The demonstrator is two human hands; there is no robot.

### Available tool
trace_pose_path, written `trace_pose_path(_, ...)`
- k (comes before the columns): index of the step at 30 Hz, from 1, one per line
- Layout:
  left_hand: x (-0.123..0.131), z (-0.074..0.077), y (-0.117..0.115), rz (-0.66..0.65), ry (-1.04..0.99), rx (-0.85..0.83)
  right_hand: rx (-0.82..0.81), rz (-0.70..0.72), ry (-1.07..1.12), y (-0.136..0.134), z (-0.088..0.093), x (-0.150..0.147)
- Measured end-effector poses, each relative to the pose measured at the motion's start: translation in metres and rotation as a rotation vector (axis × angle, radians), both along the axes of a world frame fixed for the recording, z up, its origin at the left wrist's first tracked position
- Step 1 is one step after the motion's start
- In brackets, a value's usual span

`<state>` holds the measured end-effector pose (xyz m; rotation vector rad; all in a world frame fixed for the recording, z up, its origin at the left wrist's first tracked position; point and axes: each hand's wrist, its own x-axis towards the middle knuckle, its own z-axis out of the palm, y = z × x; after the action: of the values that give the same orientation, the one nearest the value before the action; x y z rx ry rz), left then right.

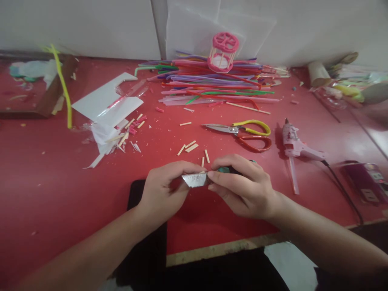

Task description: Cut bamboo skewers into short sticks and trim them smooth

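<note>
In my right hand [245,184] is a utility knife with a green and dark handle [224,169], mostly covered by my fingers. Its broad silver blade [195,180] points left and lies against the fingertips of my left hand [166,186]. The left thumb and fingers are pinched together behind the blade, and what they hold is hidden. Just beyond my hands, several short cut wooden sticks [191,148] are scattered on the red table [188,238]. Scissors [236,129] with one yellow and one red handle lie farther back, blades parted slightly and pointing left.
A pink glue gun [298,147] with its cord lies at right, near a purple box [365,182]. Bundled pipe cleaners [212,83] line the back, topped by a pink round-ended frame [223,52]. White paper scraps [106,105] lie left. A black object [136,194] sits under my left wrist.
</note>
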<state>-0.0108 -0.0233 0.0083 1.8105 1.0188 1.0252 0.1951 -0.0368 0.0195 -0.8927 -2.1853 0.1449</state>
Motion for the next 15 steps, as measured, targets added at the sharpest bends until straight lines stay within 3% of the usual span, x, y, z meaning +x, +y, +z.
trace_pose_path(15, 0.0012, 0.0015, -0.0008, 0.019, -0.014, -0.059, -0.015, 0.014, 0.014, 0.0003, -0.0006, -0.0002)
